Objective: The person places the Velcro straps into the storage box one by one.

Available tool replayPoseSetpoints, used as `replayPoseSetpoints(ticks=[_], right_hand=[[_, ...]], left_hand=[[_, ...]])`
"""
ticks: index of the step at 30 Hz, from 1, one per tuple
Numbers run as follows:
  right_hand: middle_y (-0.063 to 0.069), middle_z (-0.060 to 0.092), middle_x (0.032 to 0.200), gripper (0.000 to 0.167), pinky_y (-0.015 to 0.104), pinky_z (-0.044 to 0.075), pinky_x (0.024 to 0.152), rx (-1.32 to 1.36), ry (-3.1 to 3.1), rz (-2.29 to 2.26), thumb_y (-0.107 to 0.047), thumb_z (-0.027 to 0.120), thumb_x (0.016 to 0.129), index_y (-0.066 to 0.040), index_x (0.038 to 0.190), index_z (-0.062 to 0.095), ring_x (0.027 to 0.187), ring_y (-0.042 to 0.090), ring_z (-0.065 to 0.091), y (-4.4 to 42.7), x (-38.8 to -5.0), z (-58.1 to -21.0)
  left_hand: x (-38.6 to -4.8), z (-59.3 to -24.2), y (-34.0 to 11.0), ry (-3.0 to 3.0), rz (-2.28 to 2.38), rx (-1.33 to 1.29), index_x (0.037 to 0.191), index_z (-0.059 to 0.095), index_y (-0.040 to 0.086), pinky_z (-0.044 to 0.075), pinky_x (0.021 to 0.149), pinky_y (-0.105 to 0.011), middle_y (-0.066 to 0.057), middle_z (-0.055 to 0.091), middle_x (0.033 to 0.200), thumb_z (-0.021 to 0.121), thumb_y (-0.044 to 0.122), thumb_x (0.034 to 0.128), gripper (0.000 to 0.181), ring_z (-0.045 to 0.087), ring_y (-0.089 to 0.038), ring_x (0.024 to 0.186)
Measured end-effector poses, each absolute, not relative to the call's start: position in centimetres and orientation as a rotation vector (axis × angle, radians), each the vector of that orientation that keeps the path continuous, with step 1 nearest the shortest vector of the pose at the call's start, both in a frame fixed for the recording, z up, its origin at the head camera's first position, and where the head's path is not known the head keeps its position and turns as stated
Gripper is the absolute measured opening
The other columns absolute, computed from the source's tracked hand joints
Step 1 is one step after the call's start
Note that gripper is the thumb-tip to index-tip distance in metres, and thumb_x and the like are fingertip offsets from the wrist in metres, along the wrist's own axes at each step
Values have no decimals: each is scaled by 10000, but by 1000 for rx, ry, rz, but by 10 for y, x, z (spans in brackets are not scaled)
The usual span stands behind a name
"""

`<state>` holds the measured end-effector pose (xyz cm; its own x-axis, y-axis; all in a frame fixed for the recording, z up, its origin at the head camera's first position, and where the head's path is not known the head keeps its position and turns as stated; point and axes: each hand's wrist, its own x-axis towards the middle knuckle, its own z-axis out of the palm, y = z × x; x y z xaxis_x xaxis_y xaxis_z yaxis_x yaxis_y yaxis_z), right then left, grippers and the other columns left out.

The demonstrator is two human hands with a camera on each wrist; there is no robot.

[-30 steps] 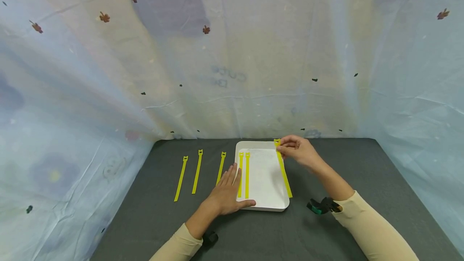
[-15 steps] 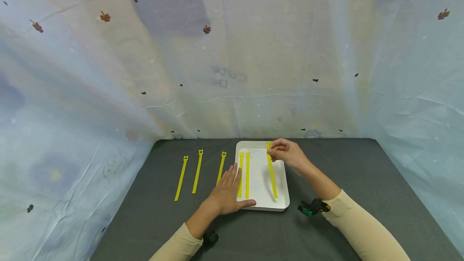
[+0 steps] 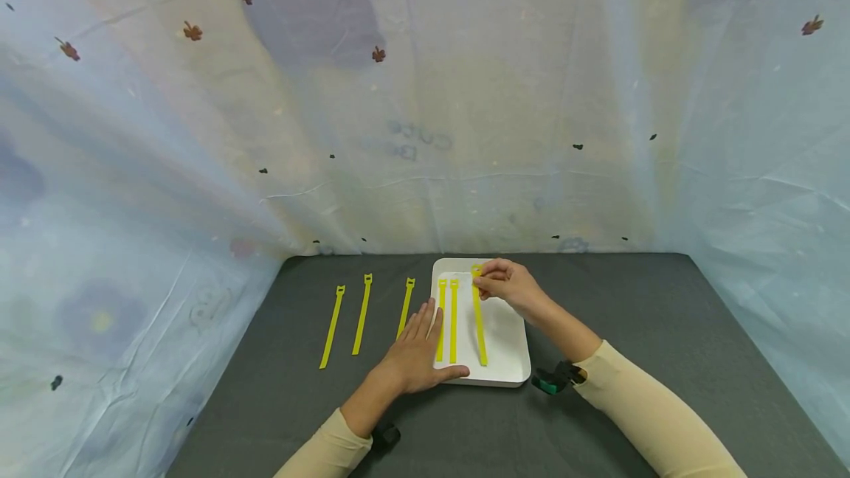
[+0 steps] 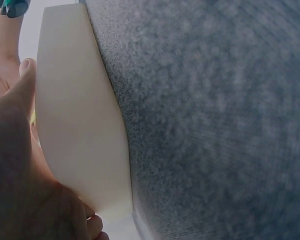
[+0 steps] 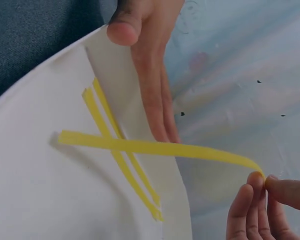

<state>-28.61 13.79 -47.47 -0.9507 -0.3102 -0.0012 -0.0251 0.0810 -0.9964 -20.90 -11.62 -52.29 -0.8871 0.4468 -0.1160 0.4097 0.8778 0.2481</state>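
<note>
My right hand (image 3: 514, 288) pinches a yellow cable strap (image 3: 479, 323) near its slotted head, between thumb and fingertips. The strap hangs over the white tray (image 3: 508, 369), its tail low above the tray floor; whether it touches is unclear. Two like straps (image 3: 454, 330) lie side by side along the tray's left inner side. Against the tray's left edge rests my left hand (image 3: 413, 361), fingers straight and thumb reaching over the front rim. In the right wrist view, the held strap (image 5: 165, 148) bends at the fingertips and crosses in front of the two lying straps (image 5: 107, 130).
Left of the tray, three more yellow straps lie on the dark grey table (image 3: 265, 404): a far-left strap (image 3: 332, 327), a middle strap (image 3: 361, 314), and a near strap (image 3: 406, 305) partly behind my left hand. A patterned curtain (image 3: 425, 131) hangs behind the table.
My right hand has moved left with the pinched strap, from the tray's right edge to over its middle. The left hand and the lying straps have stayed put.
</note>
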Motion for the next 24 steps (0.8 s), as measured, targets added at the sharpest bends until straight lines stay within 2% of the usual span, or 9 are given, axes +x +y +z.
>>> replayPoseSetpoints(ticks=[5, 10, 17, 24], right_hand=[[84, 784, 986, 218, 373, 652, 852, -321, 2124, -1976, -61, 730, 1031, 51, 1188, 628, 886, 264, 736, 133, -293, -482], [93, 784, 975, 201, 519, 627, 944, -311, 2158, -1951, -61, 734, 1028, 58, 1166, 647, 909, 294, 738, 130, -299, -489], [118, 779, 965, 207, 585, 604, 965, -225, 2243, -1893, -78, 750, 1021, 60, 1148, 664, 938, 362, 745, 126, -306, -491], [143, 777, 984, 183, 528, 628, 928, -107, 2281, -1841, -81, 763, 1011, 33, 1128, 678, 954, 377, 747, 121, -316, -501]], left_hand=[[-210, -524, -116, 2873, 327, 651, 1725, 116, 47, 132, 1349, -475, -141, -28, 1810, 556, 867, 915, 1234, 12, -298, 1674], [-209, -524, -116, 2877, 332, 652, 1724, 126, 47, 140, 1348, -471, -143, -21, 1810, 563, 866, 911, 1234, 23, -300, 1674], [-209, -524, -116, 2873, 322, 642, 1726, 119, 52, 129, 1350, -469, -137, -37, 1811, 555, 879, 905, 1245, 9, -297, 1674], [-209, -523, -116, 2874, 322, 640, 1725, 125, 52, 130, 1350, -465, -137, -35, 1811, 539, 892, 901, 1248, 8, -292, 1674]])
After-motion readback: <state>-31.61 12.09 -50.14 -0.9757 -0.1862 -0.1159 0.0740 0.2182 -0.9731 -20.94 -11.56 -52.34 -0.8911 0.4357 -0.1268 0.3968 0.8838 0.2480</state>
